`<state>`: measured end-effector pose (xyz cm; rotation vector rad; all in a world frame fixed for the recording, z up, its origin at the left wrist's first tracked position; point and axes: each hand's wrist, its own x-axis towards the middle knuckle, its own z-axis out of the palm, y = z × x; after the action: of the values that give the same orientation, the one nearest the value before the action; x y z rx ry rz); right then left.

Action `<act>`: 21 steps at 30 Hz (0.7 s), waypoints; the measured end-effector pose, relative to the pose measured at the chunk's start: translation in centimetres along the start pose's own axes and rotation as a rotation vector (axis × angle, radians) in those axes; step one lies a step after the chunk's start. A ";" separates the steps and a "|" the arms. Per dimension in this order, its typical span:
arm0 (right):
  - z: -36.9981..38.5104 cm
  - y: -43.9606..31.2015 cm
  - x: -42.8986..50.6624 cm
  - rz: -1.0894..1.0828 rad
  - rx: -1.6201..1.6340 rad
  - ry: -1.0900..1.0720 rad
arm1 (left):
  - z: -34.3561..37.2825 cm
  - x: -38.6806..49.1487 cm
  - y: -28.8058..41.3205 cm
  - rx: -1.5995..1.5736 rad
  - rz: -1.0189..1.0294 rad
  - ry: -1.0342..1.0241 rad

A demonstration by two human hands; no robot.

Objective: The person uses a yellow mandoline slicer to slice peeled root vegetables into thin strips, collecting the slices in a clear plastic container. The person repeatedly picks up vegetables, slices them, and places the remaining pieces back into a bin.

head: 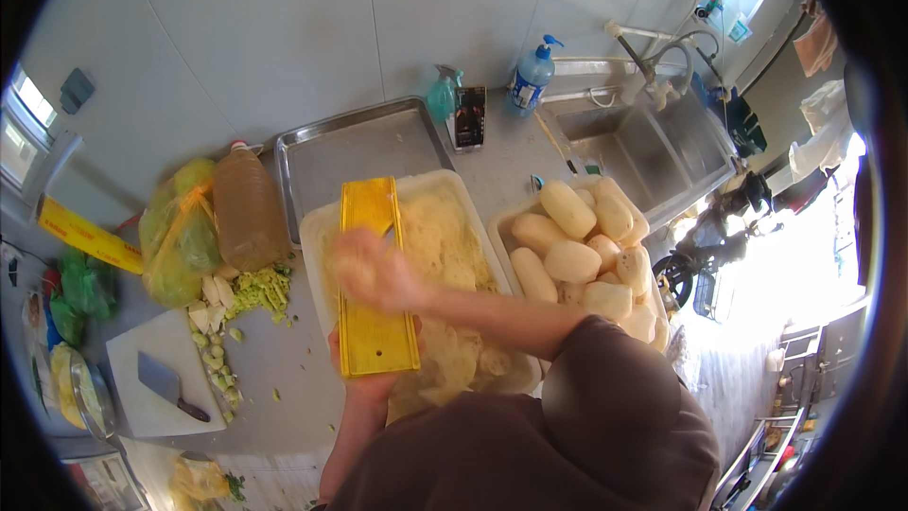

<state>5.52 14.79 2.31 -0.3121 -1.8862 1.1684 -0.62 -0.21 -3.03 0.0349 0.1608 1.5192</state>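
A yellow mandoline slicer (376, 341) slants over a white plastic tub (521, 376) that holds a mass of thin pale slices or shreds (443, 241). My left hand (376, 385) grips the slicer's near end from below, fingers at both its edges. Over the blade, my right hand (379, 273) is curled and motion-blurred against the slicer's face; whether a vegetable piece sits under its fingers is too blurred to tell. To the right, a second tub (502, 245) is heaped with peeled potatoes (573, 261).
Behind the tub lies a metal tray (340, 149). A spray bottle (441, 96), pump bottle (530, 78) and sink (603, 135) line the back. At left are a jug (247, 209), bagged produce (181, 234), chopped green vegetables (259, 291) and a cleaver (159, 374) on a cutting board (131, 411).
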 end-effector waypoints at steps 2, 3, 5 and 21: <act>-1.1 5.9 3.0 0.251 -0.190 0.211 | 0.3 0.1 -0.5 0.006 -0.057 0.007; -1.2 5.8 3.6 0.226 -0.220 0.201 | 0.5 0.4 -0.2 0.029 -0.049 0.001; -1.5 5.2 4.4 0.177 -0.283 0.184 | 0.4 0.7 0.6 0.006 -0.040 -0.029; -0.8 0.3 -0.6 -0.167 -0.193 -0.190 | 2.0 0.3 0.1 -0.043 0.005 0.025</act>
<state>6.43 15.07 1.84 -0.1488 -2.1518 0.9339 -0.45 0.20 -1.07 -0.0180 0.1485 1.5278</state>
